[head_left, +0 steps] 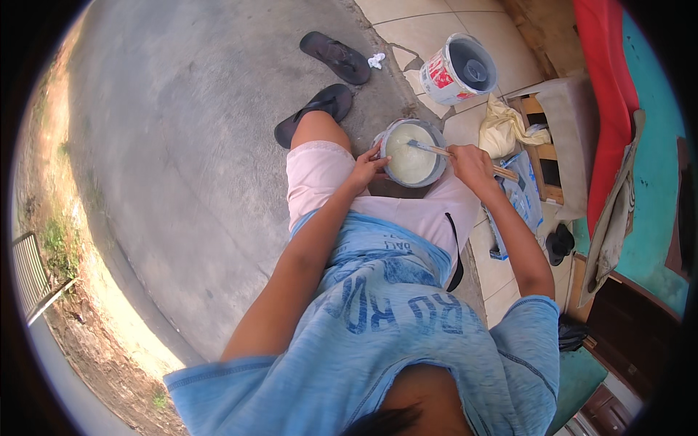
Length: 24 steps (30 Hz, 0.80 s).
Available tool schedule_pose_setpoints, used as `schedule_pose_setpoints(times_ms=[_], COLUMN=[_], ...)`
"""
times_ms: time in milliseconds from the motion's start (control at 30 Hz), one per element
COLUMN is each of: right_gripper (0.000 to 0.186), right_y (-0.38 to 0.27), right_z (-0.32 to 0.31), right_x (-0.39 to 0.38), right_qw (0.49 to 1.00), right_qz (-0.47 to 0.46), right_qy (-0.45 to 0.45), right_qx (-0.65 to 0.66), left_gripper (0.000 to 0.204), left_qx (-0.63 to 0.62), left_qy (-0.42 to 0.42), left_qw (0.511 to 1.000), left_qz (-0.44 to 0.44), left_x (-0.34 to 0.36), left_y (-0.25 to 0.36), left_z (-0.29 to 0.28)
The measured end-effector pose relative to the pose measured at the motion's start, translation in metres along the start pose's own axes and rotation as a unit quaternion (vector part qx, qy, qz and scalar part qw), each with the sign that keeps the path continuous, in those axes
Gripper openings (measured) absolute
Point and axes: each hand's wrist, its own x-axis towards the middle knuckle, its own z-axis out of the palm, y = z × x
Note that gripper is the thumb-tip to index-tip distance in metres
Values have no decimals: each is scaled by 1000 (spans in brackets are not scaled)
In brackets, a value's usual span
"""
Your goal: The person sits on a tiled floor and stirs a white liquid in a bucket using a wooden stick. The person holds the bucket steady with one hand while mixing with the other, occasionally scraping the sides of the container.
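In my lap, between my legs, sits a grey tub (407, 171) of pale creamy mixture (403, 160). My left hand (369, 166) grips the tub's left rim, thumb and fingers pressed to it. My right hand (469, 166), closed round a long tool (435, 148) with a wooden handle, is at the right of the tub; the tool's pale, smeared end rests in or just over the mixture. Beside my right hand lie a cream cloth or sack (496, 134) and a blue-and-white plastic bag (518, 203).
A smeared white bucket (440, 81) stands ahead on tiles (407, 18). Black flip-flops (336, 58) are on concrete (167, 145), dark sandals (557, 247) right. A crate-like box (567, 145), red draped material (607, 87) and teal wall (658, 203) line the right; a sunlit dirt strip (87, 305) runs left.
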Motion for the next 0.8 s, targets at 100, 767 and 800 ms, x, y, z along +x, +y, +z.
schedule_pose_setpoints(times_ms=[100, 767, 800], right_gripper=[17, 13, 12], right_y=[10, 0, 2], right_z=[16, 28, 26], right_x=[-2, 8, 6], right_qw=[998, 998, 998], right_qz=[20, -5, -3], right_qy=[-10, 28, 29], right_qx=[-63, -53, -61], left_gripper=[66, 67, 67], left_qx=[5, 17, 18], left_qy=[0, -15, -14], left_qw=[1000, 1000, 1000], left_qz=[-5, -8, -10], left_x=[-1, -8, -9], left_y=[1, 11, 11], left_z=[1, 3, 4])
